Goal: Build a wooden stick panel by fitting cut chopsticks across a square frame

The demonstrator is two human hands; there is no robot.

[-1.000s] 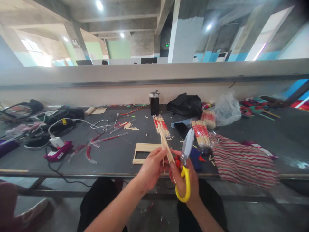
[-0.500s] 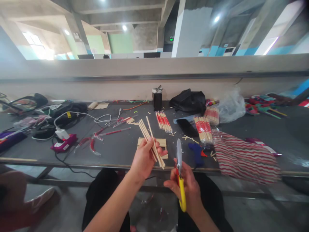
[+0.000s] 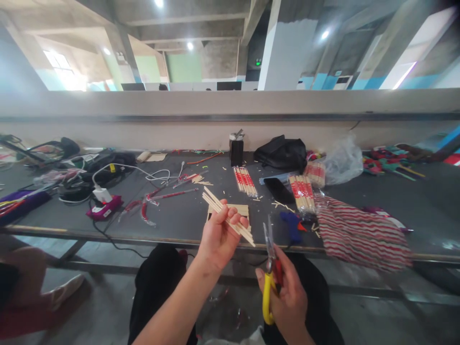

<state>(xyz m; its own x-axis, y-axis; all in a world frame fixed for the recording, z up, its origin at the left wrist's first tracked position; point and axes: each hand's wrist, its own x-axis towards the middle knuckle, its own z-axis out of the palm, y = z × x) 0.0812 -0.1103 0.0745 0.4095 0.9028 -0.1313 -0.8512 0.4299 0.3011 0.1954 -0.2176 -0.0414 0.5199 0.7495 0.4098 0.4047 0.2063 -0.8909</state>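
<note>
Head: thin pale sticks slanting, loosely bunched; scissors yellow-handled.

No words or numbers can be read — the red markings on the stick packet just in front of the black container are too blurred, and the lit green sign far behind that container is too small.

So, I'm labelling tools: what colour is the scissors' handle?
The handle is yellow with some red, seen best in the head view.
</note>
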